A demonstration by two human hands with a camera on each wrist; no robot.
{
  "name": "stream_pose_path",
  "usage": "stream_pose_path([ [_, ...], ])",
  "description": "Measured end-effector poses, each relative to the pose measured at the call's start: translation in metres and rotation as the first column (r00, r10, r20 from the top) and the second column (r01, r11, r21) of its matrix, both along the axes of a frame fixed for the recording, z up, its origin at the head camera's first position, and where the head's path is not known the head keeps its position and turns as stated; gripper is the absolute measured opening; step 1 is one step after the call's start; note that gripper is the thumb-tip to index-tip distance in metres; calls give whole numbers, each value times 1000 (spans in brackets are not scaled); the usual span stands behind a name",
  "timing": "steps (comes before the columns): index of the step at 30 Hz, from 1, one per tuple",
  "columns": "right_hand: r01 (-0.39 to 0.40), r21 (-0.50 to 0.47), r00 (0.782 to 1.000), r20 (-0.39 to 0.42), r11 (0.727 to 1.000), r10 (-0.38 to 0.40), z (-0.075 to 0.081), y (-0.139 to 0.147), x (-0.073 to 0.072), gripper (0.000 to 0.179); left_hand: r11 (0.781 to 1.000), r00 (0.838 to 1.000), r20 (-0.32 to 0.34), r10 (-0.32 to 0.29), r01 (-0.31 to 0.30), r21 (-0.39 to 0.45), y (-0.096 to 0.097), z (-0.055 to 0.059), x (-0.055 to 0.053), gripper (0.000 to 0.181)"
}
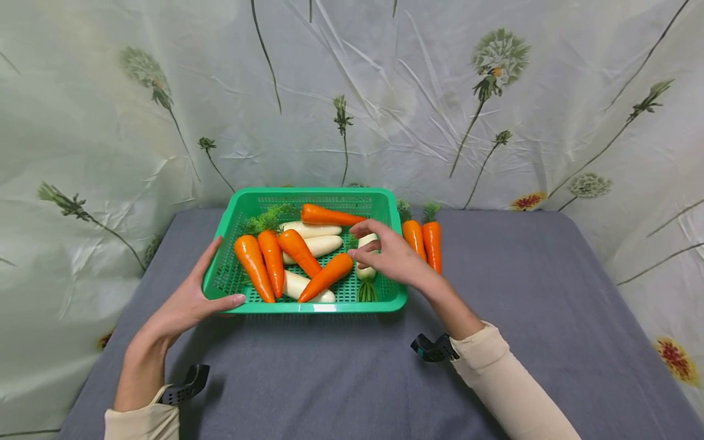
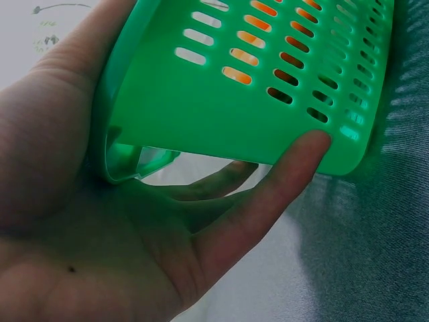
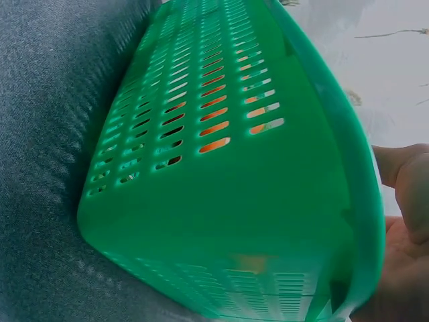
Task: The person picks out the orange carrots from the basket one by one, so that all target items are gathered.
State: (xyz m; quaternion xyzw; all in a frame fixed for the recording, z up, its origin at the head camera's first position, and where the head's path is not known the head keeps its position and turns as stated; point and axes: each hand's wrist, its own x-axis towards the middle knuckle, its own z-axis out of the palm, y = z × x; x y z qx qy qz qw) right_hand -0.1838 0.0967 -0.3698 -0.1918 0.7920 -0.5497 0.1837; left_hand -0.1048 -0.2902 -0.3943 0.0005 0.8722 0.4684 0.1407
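A green plastic basket with slotted walls sits on the cloth, holding several carrots and several white radishes. My left hand grips its front left corner, thumb over the rim; in the left wrist view the fingers lie against the outer wall. Over the basket's right side hovers my right hand, fingers bent, thumb apart from them and nothing seen between. Below it lies a white radish with green leaves, partly hidden by the hand. One carrot lies just left of the fingertips.
Two carrots with leafy tops lie on the grey cloth right against the basket's right side. A pale curtain with dandelion prints hangs behind the table. Black wrist mounts are worn on both wrists.
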Motion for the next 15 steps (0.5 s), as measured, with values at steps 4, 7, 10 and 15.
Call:
stream_pose_path([
  [4, -25, 2, 1000, 10, 1000, 25, 0, -2, -2, 48, 1000, 1000, -1, 2, -2, -3, 0, -1, -1, 117],
  [7, -43, 17, 999, 11, 999, 42, 1, -3, -3, 52, 1000, 1000, 2, 2, -2, -6, 1, -1, -1, 117],
  [10, -53, 49, 999, 14, 997, 53, 2, -4, -4, 57, 1000, 1000, 2, 1, -1, -8, 1, 0, -1, 116],
  [15, -83, 90, 996, 35, 992, 80, 3, -6, -6, 63, 1000, 1000, -1, 0, 0, -2, 0, 0, -1, 117],
])
